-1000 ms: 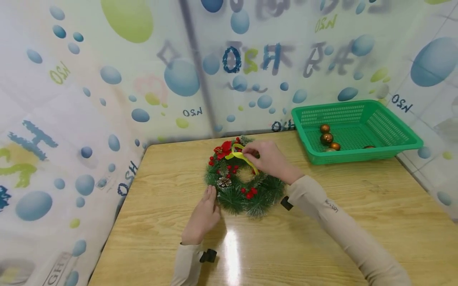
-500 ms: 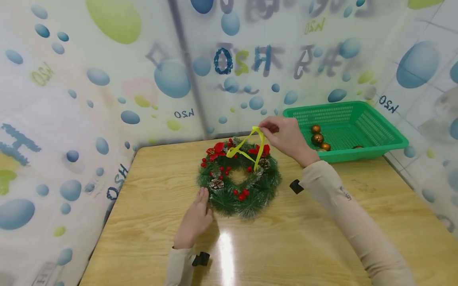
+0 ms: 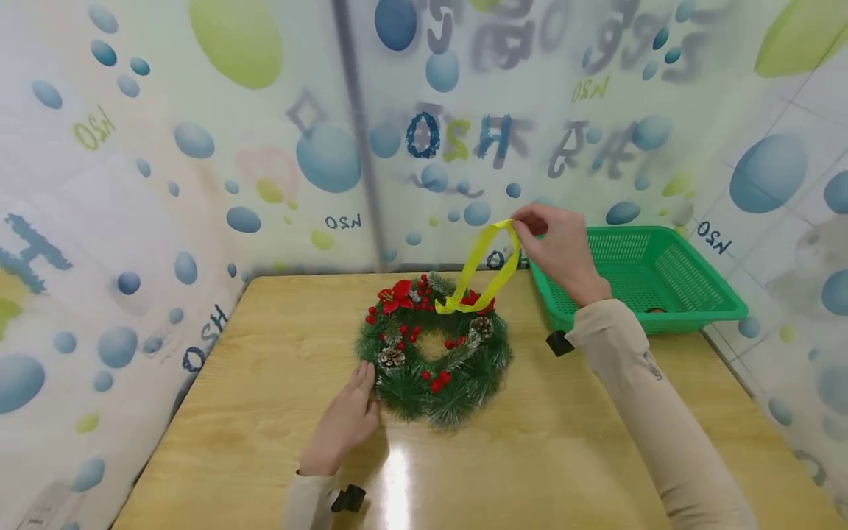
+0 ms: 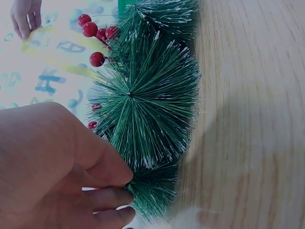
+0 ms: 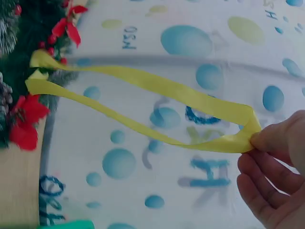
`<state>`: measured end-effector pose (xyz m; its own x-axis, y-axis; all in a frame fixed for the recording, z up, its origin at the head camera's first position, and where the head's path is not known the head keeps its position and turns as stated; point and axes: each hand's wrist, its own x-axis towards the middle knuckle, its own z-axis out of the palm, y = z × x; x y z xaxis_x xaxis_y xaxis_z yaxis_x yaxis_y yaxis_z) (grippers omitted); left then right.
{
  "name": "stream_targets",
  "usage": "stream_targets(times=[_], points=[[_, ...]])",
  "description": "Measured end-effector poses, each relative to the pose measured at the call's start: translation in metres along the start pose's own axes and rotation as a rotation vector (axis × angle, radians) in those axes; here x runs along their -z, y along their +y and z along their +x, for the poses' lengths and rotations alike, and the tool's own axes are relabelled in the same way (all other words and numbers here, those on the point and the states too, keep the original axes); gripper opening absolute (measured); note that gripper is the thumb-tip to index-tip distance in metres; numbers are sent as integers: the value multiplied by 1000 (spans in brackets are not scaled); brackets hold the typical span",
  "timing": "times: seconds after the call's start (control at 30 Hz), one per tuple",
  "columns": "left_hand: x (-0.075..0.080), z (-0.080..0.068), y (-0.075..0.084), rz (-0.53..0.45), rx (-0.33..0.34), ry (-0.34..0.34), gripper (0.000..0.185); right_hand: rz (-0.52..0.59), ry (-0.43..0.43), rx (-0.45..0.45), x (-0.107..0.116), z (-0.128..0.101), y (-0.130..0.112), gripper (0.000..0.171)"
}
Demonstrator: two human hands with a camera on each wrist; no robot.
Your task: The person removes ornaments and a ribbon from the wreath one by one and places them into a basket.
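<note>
A green Christmas wreath point(image 3: 404, 397) with red berries, red flowers and pinecones lies on the wooden table point(image 3: 278, 331). My left hand point(image 3: 342, 423) rests at its left edge, fingers fairly straight and touching the needles; the left wrist view shows the fingertips point(image 4: 116, 217) against a green sprig. With thumb and fingertips, my right hand point(image 3: 559, 246) pinches the top of a yellow ribbon point(image 3: 472, 265) loop, raised above the wreath's far side. In the right wrist view the ribbon point(image 5: 176, 93) stretches from the wreath to the right hand point(image 5: 279, 167).
A green plastic basket point(image 3: 718, 291) stands at the table's back right, partly behind the right hand. One reddish-brown ball point(image 3: 656, 310) shows inside it. A patterned wall covering point(image 3: 278, 213) rises directly behind the table's far edge.
My right hand has drawn the yellow ribbon up and to the right, so the loop now stands taller. My left hand has stayed at the wreath's edge. The head view has shifted slightly.
</note>
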<state>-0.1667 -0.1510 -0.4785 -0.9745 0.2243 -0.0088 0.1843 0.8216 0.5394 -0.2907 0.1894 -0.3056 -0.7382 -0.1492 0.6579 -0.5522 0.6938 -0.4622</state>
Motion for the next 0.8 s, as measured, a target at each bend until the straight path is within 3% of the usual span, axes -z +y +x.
stream_targets(times=[0.23, 0.5, 0.8], points=[[-3, -16, -7, -8, 22, -21, 65, -27, 51, -86, 24, -7, 15, 19], [1, 0, -4, 13, -9, 35, 64, -35, 77, -92, 54, 15, 23, 22], [-2, 1, -4, 3, 21, 16, 65, -69, 121, -194, 86, 26, 39, 29]])
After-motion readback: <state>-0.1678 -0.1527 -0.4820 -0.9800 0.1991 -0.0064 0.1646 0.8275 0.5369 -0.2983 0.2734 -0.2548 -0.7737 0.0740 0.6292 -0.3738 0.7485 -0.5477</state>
